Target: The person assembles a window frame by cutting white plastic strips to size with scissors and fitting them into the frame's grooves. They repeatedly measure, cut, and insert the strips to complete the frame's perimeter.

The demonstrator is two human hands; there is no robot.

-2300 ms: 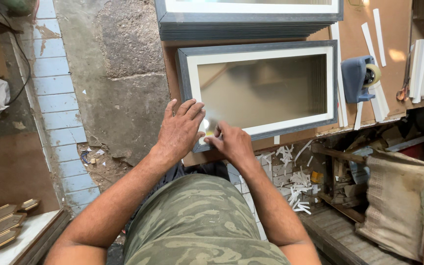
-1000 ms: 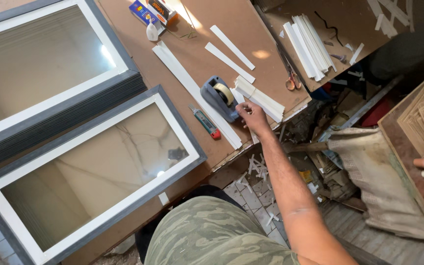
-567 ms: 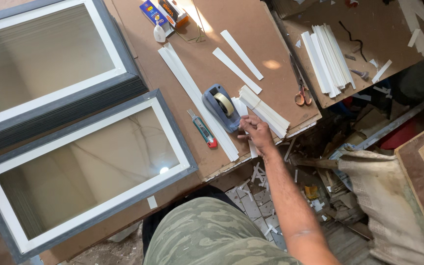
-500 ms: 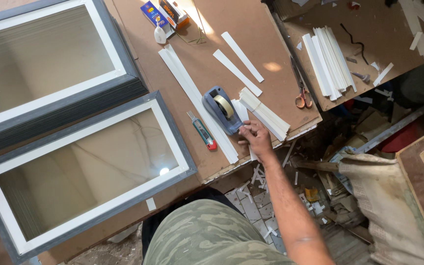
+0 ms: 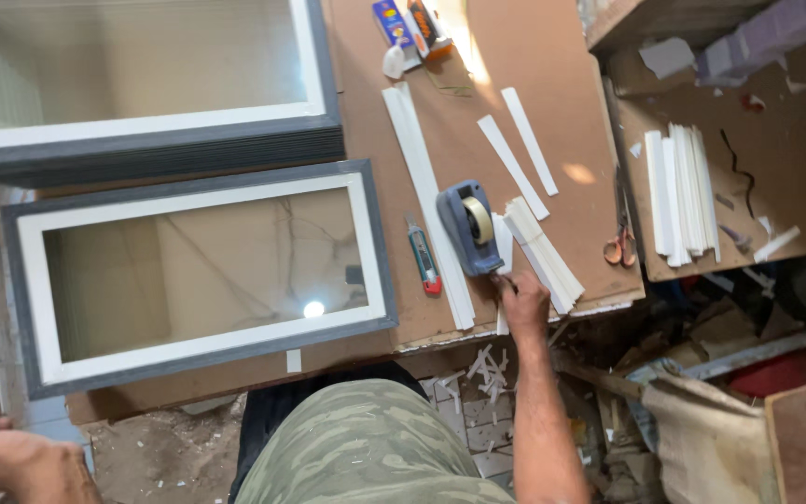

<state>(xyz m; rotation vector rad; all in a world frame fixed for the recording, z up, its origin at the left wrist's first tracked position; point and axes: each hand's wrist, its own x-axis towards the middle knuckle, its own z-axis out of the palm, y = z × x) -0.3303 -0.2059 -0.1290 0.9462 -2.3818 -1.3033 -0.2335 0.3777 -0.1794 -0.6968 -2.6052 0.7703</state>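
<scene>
My right hand rests at the near edge of the brown board table, just below a blue tape dispenser. Its curled fingers pinch the end of a short white strip lying between the dispenser and a small pile of white strips. My left hand hangs low at the bottom left, away from the table, with only part of it in view. A grey picture frame with a white inner border and glass lies to the left of the dispenser.
A larger grey frame lies beyond the first. On the table are a red and grey utility knife, a long white strip, scissors, a stack of white strips and small boxes. Offcuts litter the floor.
My right hand has left the frame's corner and reached right to the strips by the tape dispenser. My left hand has dropped away to the lower left. The view has swung right.
</scene>
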